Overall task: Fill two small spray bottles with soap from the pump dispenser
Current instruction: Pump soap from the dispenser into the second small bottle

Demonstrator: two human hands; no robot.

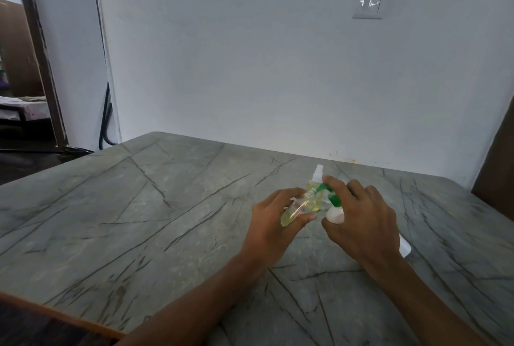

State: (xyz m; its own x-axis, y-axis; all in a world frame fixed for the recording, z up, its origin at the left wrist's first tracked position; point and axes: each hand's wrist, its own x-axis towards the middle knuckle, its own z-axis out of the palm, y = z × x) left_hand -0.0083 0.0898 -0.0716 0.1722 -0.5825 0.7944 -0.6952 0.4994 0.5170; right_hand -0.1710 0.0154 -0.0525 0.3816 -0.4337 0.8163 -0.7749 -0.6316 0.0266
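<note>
— Fingers (289, 195) of the left hand (269, 223): what do they hold?

— They curl round a small clear bottle (293, 212), with the thumb closing on its near side. The bottle is tilted, neck up and to the right, and pale yellow liquid is pooled at its lower end. It is held over the grey veined table (139, 220).

— What stands just behind it?

— A second spray bottle (312, 185) stands upright on the table with its white spray head on and yellowish liquid inside. The hands hide its lower part.

— Where is the pump dispenser (335, 216)?

— Immediately to the right. The spout of its green pump head (331, 197) meets the neck of the tilted bottle. Its white body leans back beneath the palm, and its base shows beyond the wrist.

— And the right hand (364, 220)?

— Its fingers and thumb wrap the dispenser below the pump, and the index finger lies along the top of the pump head. Whether the pump is pressed down cannot be told.

— What is in the background?

— A wall switch (368, 2) is set in the pale wall, high above the right hand.
</note>
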